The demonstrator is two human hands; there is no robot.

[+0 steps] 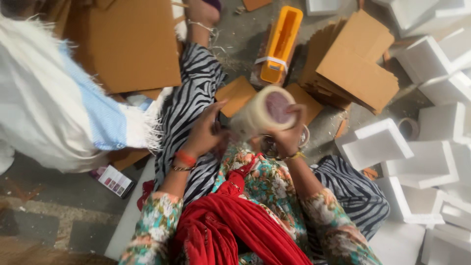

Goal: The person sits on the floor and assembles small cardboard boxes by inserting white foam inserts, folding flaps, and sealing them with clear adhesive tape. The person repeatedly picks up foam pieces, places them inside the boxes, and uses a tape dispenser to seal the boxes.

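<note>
Item in hand: a large roll of pale packing tape (262,114), held at lap height over the knees of a seated person, its open core turned up toward the camera. Right hand (290,135): fingers curled around the roll's far side, thumb over the rim, gripping it. Left hand (206,131): fingers bent against the roll's near side, touching it; whether they pinch a loose tape end cannot be told, as the picture is blurred there. Wrists carry bangles and a red thread. Clothing: floral sleeves, red scarf (230,225), zebra-striped trousers. Surroundings on the floor: a yellow tape dispenser (279,45) lying just beyond the roll; a stack of brown cardboard sheets (355,64) to its right; a larger cardboard sheet (132,44) at upper left; white foam corner blocks (375,145) spread along the right side; a white and blue fringed cloth (64,108) at left. Risks, as judged: the roll rests on fingertips only and could slip onto the lap; a freed tape end could stick back on itself or catch the scarf hanging close below.
</note>
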